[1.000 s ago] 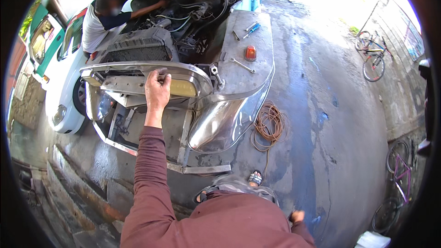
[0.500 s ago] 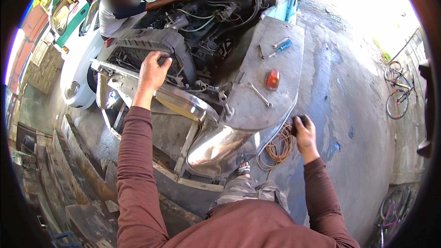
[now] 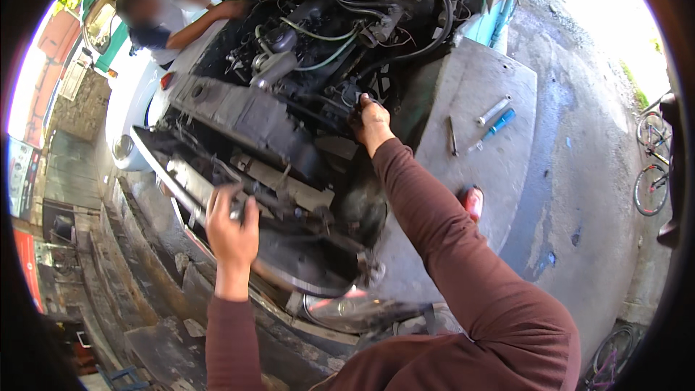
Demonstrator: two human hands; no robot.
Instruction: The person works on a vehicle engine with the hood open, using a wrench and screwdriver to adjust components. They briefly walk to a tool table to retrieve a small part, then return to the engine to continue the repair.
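Observation:
My right arm stretches into the engine bay of an old vehicle, where my right hand [image 3: 371, 120] is closed beside the engine [image 3: 289, 54]. A dark patch at its fingers blends into the dark parts, so what they hold cannot be made out. Lower left, my left hand [image 3: 233, 230] is open at the rim of the front panel [image 3: 187, 201], its thumb apart from slightly blurred fingers. On the grey fender [image 3: 510, 72] lie a blue-handled screwdriver [image 3: 499, 123], a silver socket-like tool [image 3: 494, 111] and a thin dark rod [image 3: 453, 136]. A red lamp [image 3: 472, 203] shows next to my right sleeve.
A person [image 3: 156, 18] leans over the far left side of the bay, one arm on its edge. Behind stands a white car [image 3: 130, 123]. Concrete steps [image 3: 123, 246] run along the lower left. Bicycles [image 3: 651, 163] stand by the right wall.
My right hand has moved from beside the fender up and left into the engine bay. My view has shifted forward; my left hand appears lower, and my right arm now covers the wrench.

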